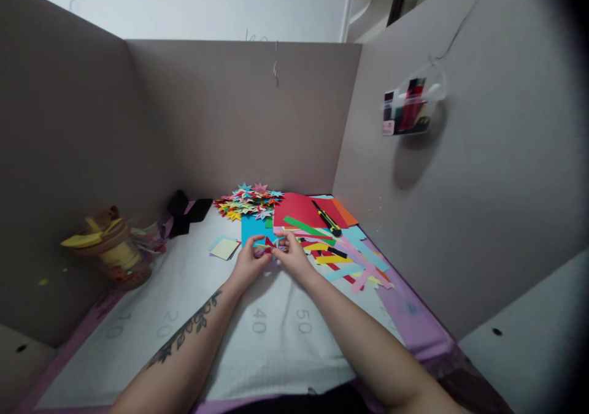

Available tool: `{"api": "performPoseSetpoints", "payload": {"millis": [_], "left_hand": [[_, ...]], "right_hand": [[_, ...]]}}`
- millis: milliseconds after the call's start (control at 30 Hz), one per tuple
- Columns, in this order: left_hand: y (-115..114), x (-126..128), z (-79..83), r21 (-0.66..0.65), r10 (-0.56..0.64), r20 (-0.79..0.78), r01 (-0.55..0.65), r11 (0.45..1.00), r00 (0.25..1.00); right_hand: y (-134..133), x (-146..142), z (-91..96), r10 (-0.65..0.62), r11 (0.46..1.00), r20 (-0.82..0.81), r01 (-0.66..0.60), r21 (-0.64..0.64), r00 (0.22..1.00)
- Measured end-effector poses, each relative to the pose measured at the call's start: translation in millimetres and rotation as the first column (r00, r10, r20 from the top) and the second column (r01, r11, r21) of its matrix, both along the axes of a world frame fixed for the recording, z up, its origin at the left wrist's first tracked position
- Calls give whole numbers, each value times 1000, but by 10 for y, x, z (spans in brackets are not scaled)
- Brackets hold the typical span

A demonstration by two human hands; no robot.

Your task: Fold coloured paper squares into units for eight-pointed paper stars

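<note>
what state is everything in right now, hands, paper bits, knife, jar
left hand: closed on the folded paper piece
right hand: pinching the same piece
folded paper piece: held between both hands
paper stars: heaped in a loose pile
red sheet: lying flat
knife: lying on the red sheet, blade too small to tell
paper strips: scattered, overlapping
jar: upright, yellow top on

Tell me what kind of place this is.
Probably a craft booth: grey partition walls around the table, a pile of paper stars, coloured sheets, a utility knife. Left hand and right hand pinch a folded piece.
</note>
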State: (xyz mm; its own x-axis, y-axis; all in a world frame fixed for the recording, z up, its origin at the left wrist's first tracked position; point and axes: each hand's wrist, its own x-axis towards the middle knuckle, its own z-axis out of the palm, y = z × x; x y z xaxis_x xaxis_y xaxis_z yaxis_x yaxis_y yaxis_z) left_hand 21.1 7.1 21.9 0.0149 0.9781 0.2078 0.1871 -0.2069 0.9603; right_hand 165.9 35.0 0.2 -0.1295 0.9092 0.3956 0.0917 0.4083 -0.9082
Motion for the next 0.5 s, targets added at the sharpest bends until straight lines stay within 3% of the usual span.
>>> {"api": "performPoseSetpoints", "payload": {"millis": [167,500], "left_hand": [[-7,7,10,-58,-9,30,11,998,1000],[15,-18,-15,-161,43,134,-22,987,990]], "right_hand": [[6,2,-18,30,978,-230,-76,-196,973],[49,39,-40,78,956,-251,-144,-255,965]]}}
